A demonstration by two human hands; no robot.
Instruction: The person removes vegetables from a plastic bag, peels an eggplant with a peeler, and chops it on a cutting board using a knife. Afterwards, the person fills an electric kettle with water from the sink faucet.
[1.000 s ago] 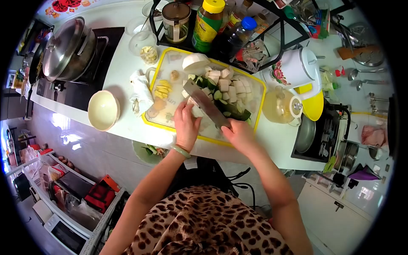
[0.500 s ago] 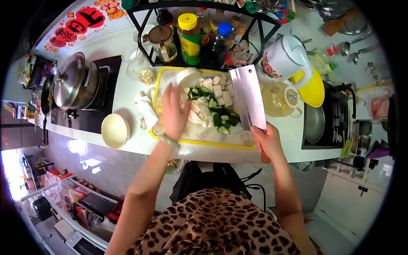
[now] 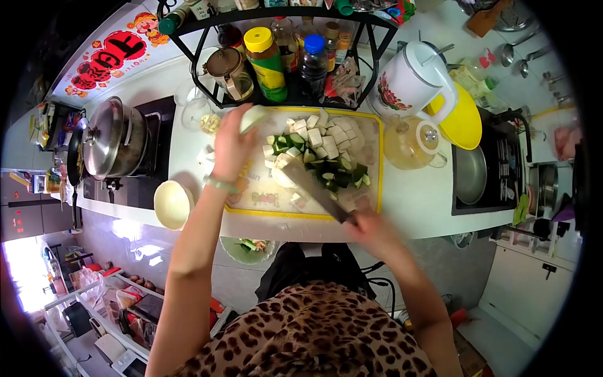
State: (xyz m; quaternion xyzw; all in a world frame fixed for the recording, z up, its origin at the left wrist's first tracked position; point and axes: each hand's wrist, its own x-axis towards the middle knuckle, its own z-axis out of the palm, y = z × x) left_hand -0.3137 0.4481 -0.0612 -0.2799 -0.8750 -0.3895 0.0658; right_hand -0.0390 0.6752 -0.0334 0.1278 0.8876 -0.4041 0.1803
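Observation:
My left hand [image 3: 231,147] has its fingers closed around a pale, rounded vegetable piece [image 3: 253,119], raised at the far left corner of the yellow-rimmed cutting board [image 3: 380,157]. My right hand [image 3: 375,234], blurred, grips a cleaver [image 3: 319,193] by its handle. Its blade slants across the board, the tip close to a pile of white slices [image 3: 280,176], partly covering them. Whether blade and slices touch, I cannot tell. Beyond the blade lie white cubes [image 3: 325,146] and dark-green-skinned cucumber chunks [image 3: 342,176].
A cream bowl [image 3: 174,205] stands by the counter's left edge, near the stove with a lidded steel pot [image 3: 113,138]. Behind the board is a black rack [image 3: 289,108] of bottles. A glass teapot [image 3: 405,144] and white kettle [image 3: 411,81] stand at right.
My left hand has taken hold of the pale piece and lifted it leftward off the board. My right hand has swung the cleaver left from the board's right side, down towards the white slices.

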